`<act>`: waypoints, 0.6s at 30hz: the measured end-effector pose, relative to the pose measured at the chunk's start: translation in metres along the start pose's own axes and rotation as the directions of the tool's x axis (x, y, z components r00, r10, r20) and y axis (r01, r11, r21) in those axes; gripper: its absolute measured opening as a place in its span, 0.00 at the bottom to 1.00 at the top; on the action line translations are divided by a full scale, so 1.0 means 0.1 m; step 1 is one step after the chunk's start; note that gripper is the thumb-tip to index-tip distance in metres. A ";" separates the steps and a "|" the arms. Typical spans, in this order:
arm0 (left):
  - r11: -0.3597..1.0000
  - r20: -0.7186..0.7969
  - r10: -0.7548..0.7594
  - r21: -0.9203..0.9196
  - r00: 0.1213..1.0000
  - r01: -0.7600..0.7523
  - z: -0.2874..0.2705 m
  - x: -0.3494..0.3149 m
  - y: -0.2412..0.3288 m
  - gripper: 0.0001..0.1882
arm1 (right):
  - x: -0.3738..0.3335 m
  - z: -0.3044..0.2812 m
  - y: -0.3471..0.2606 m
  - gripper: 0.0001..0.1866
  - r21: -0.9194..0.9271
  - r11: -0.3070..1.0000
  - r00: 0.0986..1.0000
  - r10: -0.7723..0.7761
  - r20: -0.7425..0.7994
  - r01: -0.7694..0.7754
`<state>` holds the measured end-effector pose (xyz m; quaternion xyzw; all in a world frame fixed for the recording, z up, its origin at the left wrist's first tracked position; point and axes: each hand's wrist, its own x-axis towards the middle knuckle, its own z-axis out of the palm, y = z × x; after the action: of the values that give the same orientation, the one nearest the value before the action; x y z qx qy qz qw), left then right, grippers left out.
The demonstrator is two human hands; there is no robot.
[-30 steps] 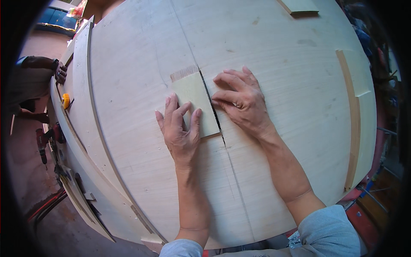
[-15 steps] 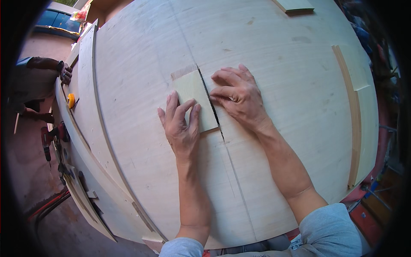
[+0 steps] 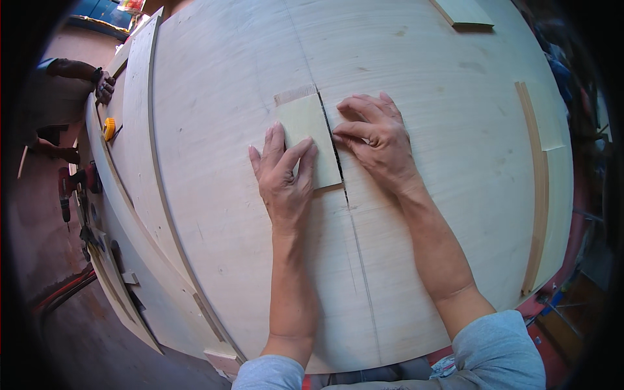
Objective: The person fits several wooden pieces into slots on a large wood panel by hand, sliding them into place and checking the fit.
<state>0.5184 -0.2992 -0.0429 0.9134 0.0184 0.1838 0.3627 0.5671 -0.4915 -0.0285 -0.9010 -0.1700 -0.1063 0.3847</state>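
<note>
1. Fingers of the left hand (image 3: pixel 285 185) lay spread, some of them across the small pale board (image 3: pixel 302 120) and the outermost beyond its left edge; thumb and index finger sat close together over its face.
2. Thumb and index finger of the right hand (image 3: pixel 377 133) came nearly together just beside the dark slot (image 3: pixel 337 156), the other fingers loosely curled; whether anything thin was pinched there, I could not tell.
3. That small board lay flat near the middle of the large wooden sheet (image 3: pixel 227 214), its right edge along the slot, with a scuffed brownish patch (image 3: pixel 296 95) at its far end. The left hand hid its near left corner.
4. A long plank (image 3: pixel 142 97) ran down the left, a layered strip (image 3: pixel 537 195) stood to the right, and a wooden piece (image 3: pixel 465 13) lay at upper right.
5. Farther left were a yellow tape measure (image 3: pixel 110 129), a red-and-black drill (image 3: pixel 66 185) and a co-worker's hand (image 3: pixel 104 86).
6. The left forearm (image 3: pixel 290 286) reached almost straight forward; the right forearm (image 3: pixel 442 253) slanted inward from its greyish sleeve (image 3: pixel 500 348).
</note>
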 end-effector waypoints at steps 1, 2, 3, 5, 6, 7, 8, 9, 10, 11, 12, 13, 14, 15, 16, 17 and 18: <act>1.000 -0.004 -0.006 -0.001 1.000 0.006 -0.01 0.00 0.01 0.08 | 0.00 0.00 0.00 0.07 -0.001 1.000 1.000 -0.004 0.006 0.004; 1.000 0.008 -0.003 -0.006 1.000 0.003 -0.02 0.00 0.02 0.09 | 0.00 0.00 -0.01 0.08 -0.001 1.000 1.000 0.000 0.010 0.000; 1.000 0.019 -0.001 -0.011 1.000 0.001 -0.02 0.00 0.02 0.11 | 0.00 0.01 -0.01 0.08 -0.002 1.000 1.000 0.003 0.014 -0.003; 1.000 0.014 0.002 -0.008 1.000 -0.002 -0.02 0.00 0.00 0.11 | 0.00 0.00 -0.04 0.08 0.004 1.000 1.000 0.002 0.019 -0.002; 1.000 0.016 0.012 -0.003 1.000 -0.012 -0.01 0.00 -0.01 0.11 | 0.00 0.00 -0.04 0.08 0.010 1.000 1.000 0.008 0.017 -0.008; 1.000 0.011 0.007 -0.004 1.000 -0.007 -0.01 0.00 -0.01 0.11 | 0.00 0.01 -0.04 0.08 0.010 1.000 1.000 0.003 0.022 -0.004; 1.000 0.019 0.009 -0.001 1.000 -0.009 -0.02 0.00 -0.01 0.10 | 0.00 0.01 -0.04 0.08 0.019 1.000 1.000 0.006 0.012 -0.006; 1.000 0.028 0.013 0.001 1.000 -0.013 -0.02 0.01 0.00 0.10 | 0.00 0.01 -0.04 0.08 0.028 1.000 1.000 0.009 0.002 -0.009; 1.000 0.024 0.010 0.001 1.000 -0.010 -0.02 0.01 0.01 0.10 | 0.00 0.02 -0.04 0.08 0.028 1.000 1.000 0.005 0.006 -0.006; 1.000 0.024 0.009 0.007 1.000 -0.010 -0.03 0.01 0.01 0.10 | 0.00 0.02 -0.04 0.07 0.027 1.000 1.000 0.006 0.005 -0.006; 1.000 0.025 0.010 0.012 1.000 -0.011 -0.02 0.01 0.01 0.10 | 0.00 0.02 -0.04 0.07 0.024 1.000 1.000 0.007 0.004 -0.007; 1.000 0.023 0.009 0.011 1.000 -0.009 -0.02 0.01 0.01 0.10 | 0.00 0.02 -0.04 0.07 0.022 1.000 1.000 0.005 0.006 -0.006; 1.000 0.024 0.012 0.011 1.000 -0.013 -0.01 0.01 0.01 0.10 | 0.00 0.02 -0.04 0.07 0.018 1.000 1.000 0.005 0.004 -0.005; 1.000 0.026 0.016 0.015 1.000 -0.016 -0.01 0.00 0.00 0.10 | 0.00 0.02 -0.04 0.07 0.016 1.000 1.000 0.005 0.003 -0.005; 1.000 0.026 0.015 0.015 1.000 -0.015 -0.01 0.00 0.00 0.10 | 0.00 0.02 -0.04 0.07 0.017 1.000 1.000 0.004 0.004 -0.004; 1.000 0.023 0.017 0.018 1.000 -0.018 0.00 -0.01 -0.01 0.10 | 0.00 0.02 -0.05 0.07 0.019 1.000 1.000 0.005 0.007 -0.005; 1.000 0.021 0.020 0.021 1.000 -0.020 0.00 -0.01 -0.01 0.10 | 0.00 0.02 -0.06 0.07 0.022 1.000 1.000 0.006 0.010 -0.006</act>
<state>0.5179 -0.2983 -0.0439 0.9193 0.0074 0.1776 0.3512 0.5647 -0.4867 -0.0258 -0.8978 -0.1703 -0.0985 0.3941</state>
